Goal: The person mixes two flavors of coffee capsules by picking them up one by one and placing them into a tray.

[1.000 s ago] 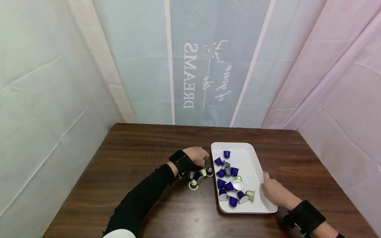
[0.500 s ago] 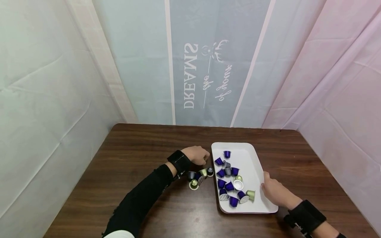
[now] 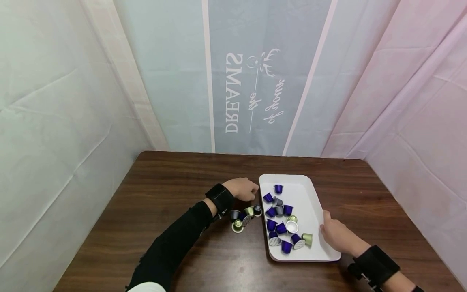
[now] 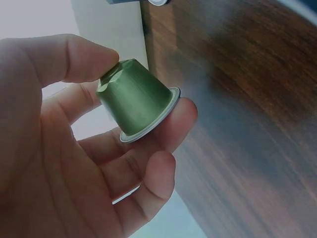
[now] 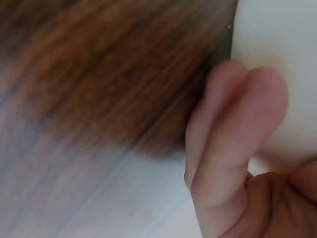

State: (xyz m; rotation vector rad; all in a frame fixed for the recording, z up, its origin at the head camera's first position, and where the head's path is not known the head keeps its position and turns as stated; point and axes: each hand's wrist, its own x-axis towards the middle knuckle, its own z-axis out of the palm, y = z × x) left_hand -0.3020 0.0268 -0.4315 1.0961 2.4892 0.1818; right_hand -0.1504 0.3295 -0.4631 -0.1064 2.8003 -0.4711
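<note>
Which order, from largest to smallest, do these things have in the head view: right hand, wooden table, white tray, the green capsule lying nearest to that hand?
1. Wooden table
2. White tray
3. Right hand
4. Green capsule

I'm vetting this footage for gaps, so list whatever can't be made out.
- Head view: the green capsule, hidden by the left hand holding it.
- Left wrist view: that capsule's wide end face, turned away from the camera.
- Left wrist view: the dark thing up top, cut off by the top edge.
- Right wrist view: most of the white tray, cut off by the right edge.
</note>
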